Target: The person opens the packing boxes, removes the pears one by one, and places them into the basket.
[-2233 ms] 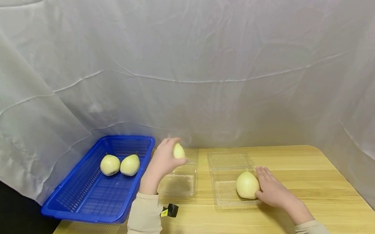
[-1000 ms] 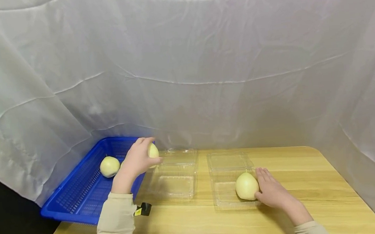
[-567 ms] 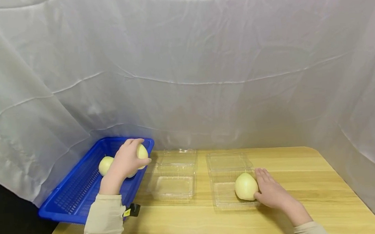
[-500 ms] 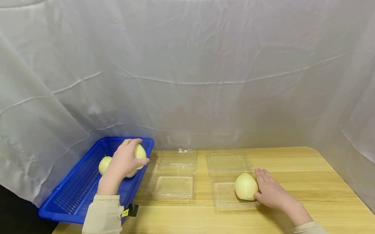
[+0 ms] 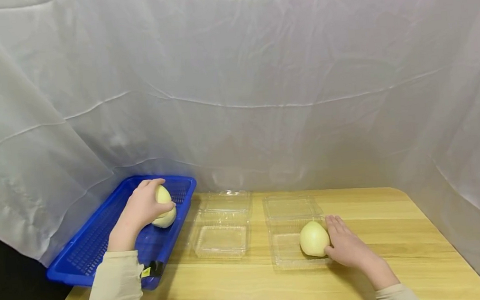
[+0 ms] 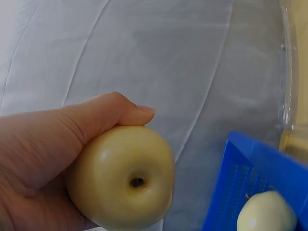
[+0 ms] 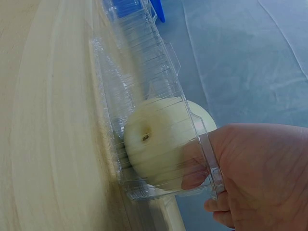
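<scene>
My left hand [image 5: 142,204] grips a pale yellow pear [image 5: 163,195] above the blue plastic basket [image 5: 69,278]. In the left wrist view, this pear [image 6: 127,178] shows its dark-centred hollow, with the thumb across its top. Another pear [image 5: 165,219] lies in the basket below, partly covered by the held one. To the right, an open clear clamshell container [image 5: 285,248] has one pear [image 5: 314,239] in its right end. My right hand [image 5: 346,243] holds that container's right wall, thumb inside by the pear and other fingers outside, seen through plastic in the right wrist view.
A second open clear clamshell [image 5: 222,239] stands between the basket and the right container, with its lid folded back. Both are on the wooden table [image 5: 252,292]. A grey curtain [image 5: 261,95] hangs behind and at the sides.
My left hand has carried the pear leftward from above the left clamshell to over the basket. One basket pear is now hidden behind the hand. My right hand has stayed in place.
</scene>
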The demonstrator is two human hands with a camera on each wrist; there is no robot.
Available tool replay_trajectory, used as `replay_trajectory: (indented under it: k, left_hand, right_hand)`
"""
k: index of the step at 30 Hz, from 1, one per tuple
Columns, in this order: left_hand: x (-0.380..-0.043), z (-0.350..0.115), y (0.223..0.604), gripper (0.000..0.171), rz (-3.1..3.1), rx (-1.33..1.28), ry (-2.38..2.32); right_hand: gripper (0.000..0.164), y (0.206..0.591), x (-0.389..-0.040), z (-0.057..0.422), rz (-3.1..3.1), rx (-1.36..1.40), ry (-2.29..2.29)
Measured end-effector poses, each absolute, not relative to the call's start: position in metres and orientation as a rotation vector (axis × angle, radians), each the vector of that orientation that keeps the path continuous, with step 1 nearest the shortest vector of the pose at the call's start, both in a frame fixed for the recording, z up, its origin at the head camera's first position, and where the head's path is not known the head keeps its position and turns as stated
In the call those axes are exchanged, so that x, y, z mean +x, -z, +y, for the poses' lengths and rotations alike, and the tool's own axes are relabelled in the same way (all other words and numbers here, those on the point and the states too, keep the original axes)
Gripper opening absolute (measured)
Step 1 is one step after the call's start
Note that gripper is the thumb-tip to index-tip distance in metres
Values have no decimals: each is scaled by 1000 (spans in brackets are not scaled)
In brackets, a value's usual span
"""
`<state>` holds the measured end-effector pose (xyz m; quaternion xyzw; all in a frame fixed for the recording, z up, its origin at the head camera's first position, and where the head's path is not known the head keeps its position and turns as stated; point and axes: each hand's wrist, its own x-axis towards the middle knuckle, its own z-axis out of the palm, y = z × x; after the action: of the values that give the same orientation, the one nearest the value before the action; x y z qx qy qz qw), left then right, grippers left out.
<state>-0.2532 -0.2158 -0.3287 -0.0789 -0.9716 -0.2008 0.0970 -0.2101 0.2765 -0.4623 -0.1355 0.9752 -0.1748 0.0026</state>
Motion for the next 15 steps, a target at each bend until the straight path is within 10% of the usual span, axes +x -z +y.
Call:
replay_trajectory:
  k: [15]
  left_hand:
    - [-259,-251,337,76,-2890,-126,659]
  right_hand:
    - [82,460,-211,274,3070,-426,551]
